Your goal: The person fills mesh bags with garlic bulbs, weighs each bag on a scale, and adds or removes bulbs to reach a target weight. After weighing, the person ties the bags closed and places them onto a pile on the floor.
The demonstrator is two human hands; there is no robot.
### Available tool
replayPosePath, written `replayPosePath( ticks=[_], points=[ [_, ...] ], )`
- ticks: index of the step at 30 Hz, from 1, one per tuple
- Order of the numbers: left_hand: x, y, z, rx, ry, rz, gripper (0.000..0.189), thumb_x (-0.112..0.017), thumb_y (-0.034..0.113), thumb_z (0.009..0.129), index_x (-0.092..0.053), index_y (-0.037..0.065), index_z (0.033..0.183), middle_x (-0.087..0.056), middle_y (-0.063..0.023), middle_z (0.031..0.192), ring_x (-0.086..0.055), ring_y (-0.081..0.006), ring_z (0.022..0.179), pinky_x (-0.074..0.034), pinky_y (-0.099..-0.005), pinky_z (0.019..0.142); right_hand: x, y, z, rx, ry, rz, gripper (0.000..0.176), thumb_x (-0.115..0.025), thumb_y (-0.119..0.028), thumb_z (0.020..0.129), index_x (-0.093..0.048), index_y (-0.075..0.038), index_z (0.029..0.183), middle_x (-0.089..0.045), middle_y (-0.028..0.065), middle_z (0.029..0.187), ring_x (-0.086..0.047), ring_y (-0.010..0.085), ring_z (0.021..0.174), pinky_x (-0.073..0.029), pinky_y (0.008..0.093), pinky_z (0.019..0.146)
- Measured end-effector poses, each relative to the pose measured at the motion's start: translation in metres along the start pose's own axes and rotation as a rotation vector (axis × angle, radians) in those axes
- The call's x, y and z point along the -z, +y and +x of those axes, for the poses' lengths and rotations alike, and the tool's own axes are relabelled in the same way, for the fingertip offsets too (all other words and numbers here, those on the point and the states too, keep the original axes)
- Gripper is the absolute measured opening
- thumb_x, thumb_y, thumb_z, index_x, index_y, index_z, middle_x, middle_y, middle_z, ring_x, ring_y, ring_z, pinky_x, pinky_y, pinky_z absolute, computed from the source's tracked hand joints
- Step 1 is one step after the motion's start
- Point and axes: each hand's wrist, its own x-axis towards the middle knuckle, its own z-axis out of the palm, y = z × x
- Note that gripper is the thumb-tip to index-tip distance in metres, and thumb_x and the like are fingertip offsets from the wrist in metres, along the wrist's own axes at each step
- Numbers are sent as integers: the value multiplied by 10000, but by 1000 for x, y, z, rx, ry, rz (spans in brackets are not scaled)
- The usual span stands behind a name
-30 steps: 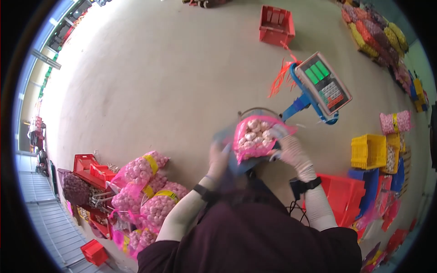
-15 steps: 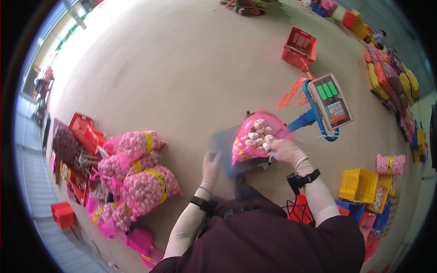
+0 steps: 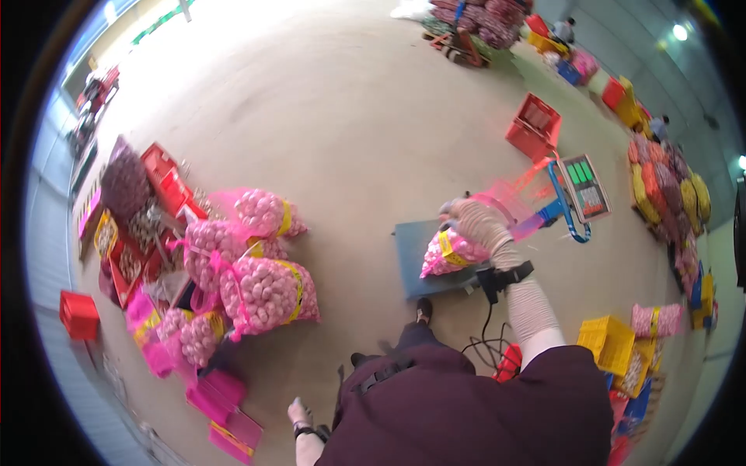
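Note:
A pink mesh bag of garlic (image 3: 454,255) with a yellow band rests on the blue scale platform (image 3: 413,250). Over the top of that bag is my right hand (image 3: 475,220), gloved, with its fingers bent at the pink mesh; what they grip, if anything, is blurred. Low in the view, beside my body, my left hand (image 3: 298,412) hangs away from the bags, too small and blurred for its fingers to be read. The scale's display (image 3: 584,186) stands on a blue post to the right, its green panels lit.
Several full pink garlic bags (image 3: 268,291) stand at left beside red crates (image 3: 161,171) and a purple sack (image 3: 126,182). A red crate (image 3: 534,126) stands beyond the scale. Yellow crates (image 3: 606,344) are at lower right, near a black cable (image 3: 488,342). Distant people work at upper right.
The view has shifted. My left hand has dropped back toward my body. My right hand has moved up over the bag, and the loose garlic seen in its mouth is now hidden.

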Motion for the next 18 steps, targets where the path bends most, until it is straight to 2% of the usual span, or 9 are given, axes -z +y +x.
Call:
replayPosePath(
  ticks=[2, 4, 5, 6, 7, 9, 10, 13, 18],
  points=[
    [61, -28, -9, 87, 90, -114, 273, -519, 294, 803, -356, 156, 633, -303, 14, 523, -304, -126, 409, -228, -265, 369, -35, -47, 15, 126, -136, 54, 211, -554, -240, 820, -624, -62, 909, -615, 161, 837, -586, 323, 812, -461, 387, 732],
    [103, -55, -23, 5, 155, -143, 287, -492, 274, 821, -334, 172, 604, -295, 24, 506, -308, -127, 409, -225, -301, 368, -66, -85, 22, 232, -156, 14, 192, -554, -221, 807, -637, -74, 897, -623, 149, 845, -594, 307, 815, -466, 373, 731],
    [122, -83, -22, -489, 78, 125, 295, -512, 269, 822, -338, 183, 600, -319, 29, 507, -324, -109, 419, -237, -272, 376, -86, -101, 31, 263, -208, 44, 187, -550, -221, 793, -648, -92, 886, -629, 132, 845, -601, 286, 818, -469, 372, 735],
    [133, -93, -34, -212, 76, -245, 257, -536, 275, 821, -394, 176, 631, -355, 21, 531, -355, -109, 438, -263, -263, 389, -99, -128, 34, 271, -274, 122, 183, -552, -215, 796, -647, -94, 895, -633, 129, 849, -605, 280, 814, -471, 366, 723],
    [133, -81, -65, -43, 162, -167, 243, -555, 298, 814, -426, 152, 670, -377, 16, 563, -379, -113, 455, -287, -265, 398, -105, -154, 37, 269, -345, 187, 180, -553, -210, 800, -646, -96, 903, -638, 125, 854, -608, 274, 810, -473, 361, 711],
    [127, -89, -88, -13, 278, -271, 238, -544, 311, 815, -433, 143, 687, -413, 19, 595, -399, -91, 470, -298, -234, 400, -133, -198, 54, 160, -549, 238, 187, -559, -206, 808, -641, -87, 928, -641, 122, 883, -611, 262, 822, -474, 354, 710],
    [127, -106, -84, -40, 257, -404, 233, -541, 326, 817, -449, 138, 715, -439, 17, 618, -418, -92, 486, -318, -240, 405, -144, -228, 61, 228, -589, 231, 187, -559, -206, 808, -641, -87, 928, -641, 122, 883, -611, 262, 822, -474, 354, 710],
    [110, -130, -81, -22, 256, -422, 244, -532, 343, 830, -470, 133, 724, -456, 24, 619, -446, -95, 502, -339, -243, 415, -173, -297, 76, 439, -639, -59, 235, -594, -223, 796, -626, -70, 972, -638, 126, 908, -607, 259, 851, -471, 345, 737],
    [81, -147, -92, 132, 173, -368, 258, -515, 308, 833, -532, 85, 705, -514, -29, 623, -497, -151, 556, -382, -289, 504, -244, -400, 110, 615, -772, 28, 262, -583, -138, 775, -612, -32, 1012, -655, 106, 923, -621, 211, 853, -471, 307, 751]
  ],
)
